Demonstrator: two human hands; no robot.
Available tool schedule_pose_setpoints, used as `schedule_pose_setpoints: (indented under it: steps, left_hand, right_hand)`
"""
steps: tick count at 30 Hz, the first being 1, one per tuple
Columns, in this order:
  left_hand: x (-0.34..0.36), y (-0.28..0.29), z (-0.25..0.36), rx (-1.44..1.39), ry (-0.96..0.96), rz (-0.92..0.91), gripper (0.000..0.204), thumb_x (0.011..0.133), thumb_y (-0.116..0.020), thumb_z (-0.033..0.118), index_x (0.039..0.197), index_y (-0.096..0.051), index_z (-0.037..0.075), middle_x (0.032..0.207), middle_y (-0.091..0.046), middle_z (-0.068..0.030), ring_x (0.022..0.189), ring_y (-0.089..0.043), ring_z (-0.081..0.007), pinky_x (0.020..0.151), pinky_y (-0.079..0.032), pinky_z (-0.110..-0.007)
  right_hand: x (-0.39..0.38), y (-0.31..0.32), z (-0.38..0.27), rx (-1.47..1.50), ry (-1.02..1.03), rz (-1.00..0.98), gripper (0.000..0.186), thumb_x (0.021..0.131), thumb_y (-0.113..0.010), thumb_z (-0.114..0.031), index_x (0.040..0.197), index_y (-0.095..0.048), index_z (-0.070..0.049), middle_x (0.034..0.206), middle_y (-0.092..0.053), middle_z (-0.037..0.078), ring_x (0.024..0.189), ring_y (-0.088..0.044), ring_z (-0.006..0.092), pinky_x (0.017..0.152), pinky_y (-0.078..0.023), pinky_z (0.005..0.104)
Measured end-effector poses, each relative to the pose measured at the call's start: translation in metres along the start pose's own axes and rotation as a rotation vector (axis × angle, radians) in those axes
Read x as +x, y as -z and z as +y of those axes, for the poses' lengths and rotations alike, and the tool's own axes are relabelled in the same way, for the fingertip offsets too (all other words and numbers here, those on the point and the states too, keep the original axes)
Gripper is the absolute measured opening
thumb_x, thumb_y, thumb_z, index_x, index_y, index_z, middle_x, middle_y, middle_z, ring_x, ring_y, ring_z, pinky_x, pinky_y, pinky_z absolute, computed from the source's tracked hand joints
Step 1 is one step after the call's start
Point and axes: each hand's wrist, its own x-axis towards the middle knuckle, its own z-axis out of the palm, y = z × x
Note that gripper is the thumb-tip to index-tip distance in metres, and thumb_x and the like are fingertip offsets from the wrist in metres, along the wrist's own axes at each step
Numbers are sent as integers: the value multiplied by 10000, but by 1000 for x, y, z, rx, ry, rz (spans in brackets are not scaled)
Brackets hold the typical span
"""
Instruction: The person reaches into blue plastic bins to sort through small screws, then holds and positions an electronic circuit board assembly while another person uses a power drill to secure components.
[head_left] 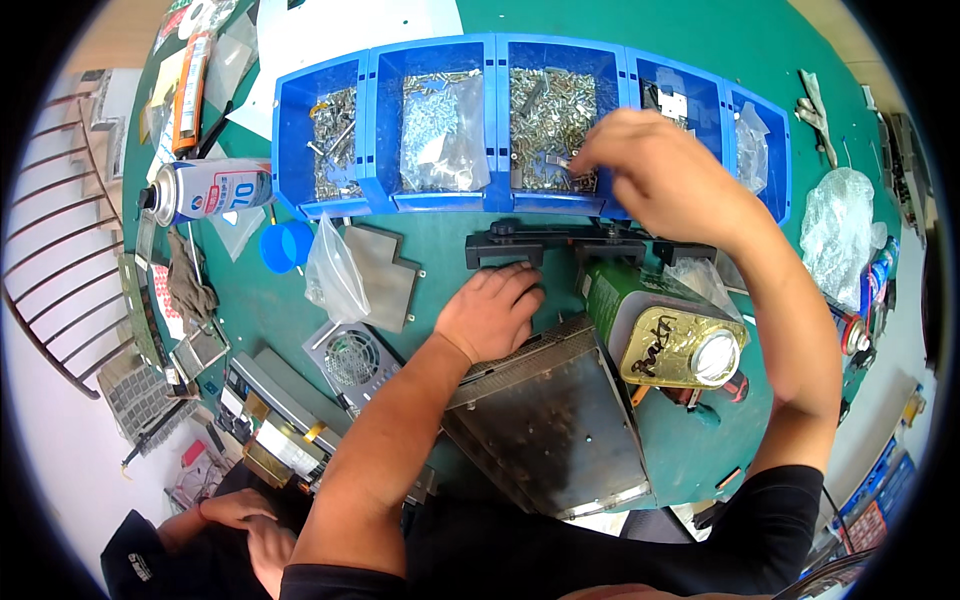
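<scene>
My right hand point(665, 178) reaches over the middle blue bin point(562, 203) with its fingers pinched at the front of a heap of loose small screws point(548, 105). A tiny shiny piece shows by the fingertips, too small to make out. My left hand point(492, 312) lies on the upper edge of a dark metal case point(560, 420), palm down, fingers stretched out and holding nothing. Just beyond its fingertips is a long black bar-shaped part point(565, 245) with blocks along it, lying in front of the bins.
Right of the case stands a green and gold tin can point(675, 350) with a silver cap. A spray can point(210, 190) lies left of the bins, near a blue cap point(286, 246) and a flat grey plate point(385, 280). Another person's hands point(250, 520) rest at the lower left.
</scene>
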Motion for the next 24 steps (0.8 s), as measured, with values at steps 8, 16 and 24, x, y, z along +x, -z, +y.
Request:
schedule_pose_setpoints:
  steps: [8, 16, 24]
  left_hand:
    - [1, 1, -3, -20, -5, -3, 372, 712, -676, 187, 1071, -608, 118, 1236, -592, -72, 1183, -561, -281, 939, -459, -418]
    - [0, -3, -3, -24, -3, -3, 380, 707, -677, 182, 1075, -605, 122, 1242, -592, -65, 1174, -560, -283, 931, -456, -420]
    - [1, -3, -3, -17, -1, 28, 343, 712, -667, 155, 1051, -619, 131, 1236, -596, -56, 1170, -560, -270, 931, -459, -411]
  right_hand:
    - [51, -21, -8, -441, -158, -695, 151, 772, -626, -82, 868, -733, -37, 874, -732, 154, 901, -707, 324, 806, -552, 424]
    - [70, -3, 33, -200, -240, -91, 367, 787, -482, 33, 1076, -702, -19, 1014, -703, 220, 971, -667, 389, 874, -526, 451]
    - [74, -5, 33, -189, -141, 88, 384, 813, -470, 34, 1121, -691, -26, 1064, -696, 212, 1020, -654, 383, 930, -504, 455]
